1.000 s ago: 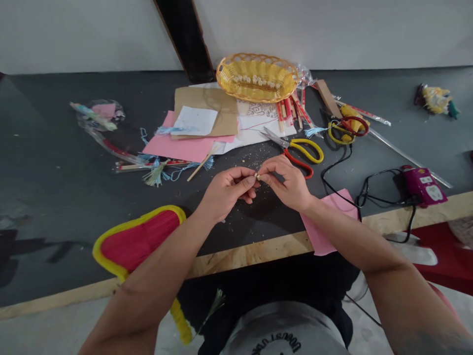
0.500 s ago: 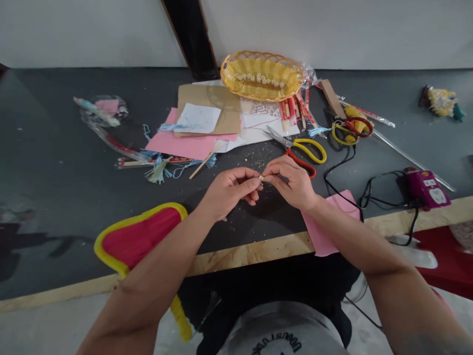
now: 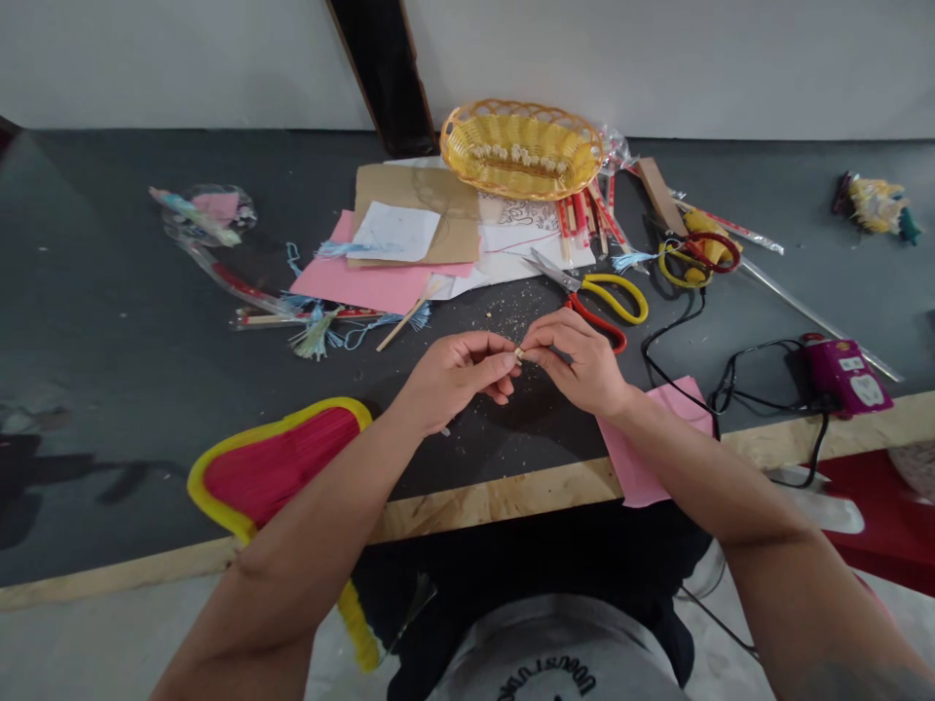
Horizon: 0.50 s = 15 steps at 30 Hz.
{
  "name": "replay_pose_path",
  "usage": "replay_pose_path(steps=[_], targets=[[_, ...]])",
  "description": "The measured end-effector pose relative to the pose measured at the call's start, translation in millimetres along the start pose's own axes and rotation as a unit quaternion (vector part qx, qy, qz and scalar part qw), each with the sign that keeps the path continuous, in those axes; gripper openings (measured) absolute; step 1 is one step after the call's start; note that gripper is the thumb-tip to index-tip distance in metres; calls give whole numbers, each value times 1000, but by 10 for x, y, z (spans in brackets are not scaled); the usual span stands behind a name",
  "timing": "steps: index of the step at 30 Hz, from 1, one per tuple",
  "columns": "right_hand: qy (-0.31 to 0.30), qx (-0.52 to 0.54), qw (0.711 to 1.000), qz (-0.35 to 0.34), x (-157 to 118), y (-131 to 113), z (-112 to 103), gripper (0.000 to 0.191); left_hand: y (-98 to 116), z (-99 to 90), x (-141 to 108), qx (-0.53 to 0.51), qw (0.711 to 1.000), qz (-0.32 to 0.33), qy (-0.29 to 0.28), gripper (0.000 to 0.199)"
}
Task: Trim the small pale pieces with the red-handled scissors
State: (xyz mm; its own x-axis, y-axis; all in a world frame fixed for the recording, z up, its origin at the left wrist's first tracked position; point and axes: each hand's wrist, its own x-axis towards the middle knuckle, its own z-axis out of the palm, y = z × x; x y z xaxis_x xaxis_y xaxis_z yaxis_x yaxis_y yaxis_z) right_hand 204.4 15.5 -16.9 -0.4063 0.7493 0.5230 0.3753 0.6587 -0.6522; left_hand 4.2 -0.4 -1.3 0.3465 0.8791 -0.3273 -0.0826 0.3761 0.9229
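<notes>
Evidently the work is all in the fingertips: a small pale piece [image 3: 518,355] sits between the two hands, above the worktop [image 3: 94,292] and back from the middle of its front edge. The left hand [image 3: 467,375] pinches it with thumb and forefinger, the other fingers loosely curled beneath; the right hand [image 3: 577,358] meets it from the opposite side, its grip likewise pressed together on the piece. Fingers hide much of it, so its exact shape cannot be told.

For work this fine, I would let one pinch steady the piece while the other applies light, even pressure, since something so small and seemingly brittle could snap or slip. Low over the worktop is the sensible place for it, where a dropped bit is easy to find.

Just beyond the hands lie gritty pale crumbs [image 3: 507,313] and metal scissors [image 3: 612,292] with smooth yellow and red loop handles. Limp pink paper [image 3: 632,472] hangs over the front edge under the right forearm; near the left forearm, a ribbed red panel [image 3: 274,472] has a fuzzy yellow border. Toward the back edge are stiff brown cardboard [image 3: 457,204] and an oval woven yellow basket [image 3: 522,129] holding knobbly whitish bits [image 3: 522,156].
</notes>
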Motion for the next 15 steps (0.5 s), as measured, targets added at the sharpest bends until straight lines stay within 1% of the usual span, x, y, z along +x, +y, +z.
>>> replay_pose_path(steps=[4,10,12,15], targets=[[-9,-4,1000,10,-1,1,1,16,-3,0,1,-2,1000,-3,1,33],[-3,-3,1000,-6,3,8,7,16,15,20,-9,-3,1000,-5,7,33],[-14,-20,1000,-1,14,35,-7,17,34,5,-4,14,1000,2,25,33],[-52,-74,996,-7,28,94,-25,21,61,-62,20,38,996,32,73,32]])
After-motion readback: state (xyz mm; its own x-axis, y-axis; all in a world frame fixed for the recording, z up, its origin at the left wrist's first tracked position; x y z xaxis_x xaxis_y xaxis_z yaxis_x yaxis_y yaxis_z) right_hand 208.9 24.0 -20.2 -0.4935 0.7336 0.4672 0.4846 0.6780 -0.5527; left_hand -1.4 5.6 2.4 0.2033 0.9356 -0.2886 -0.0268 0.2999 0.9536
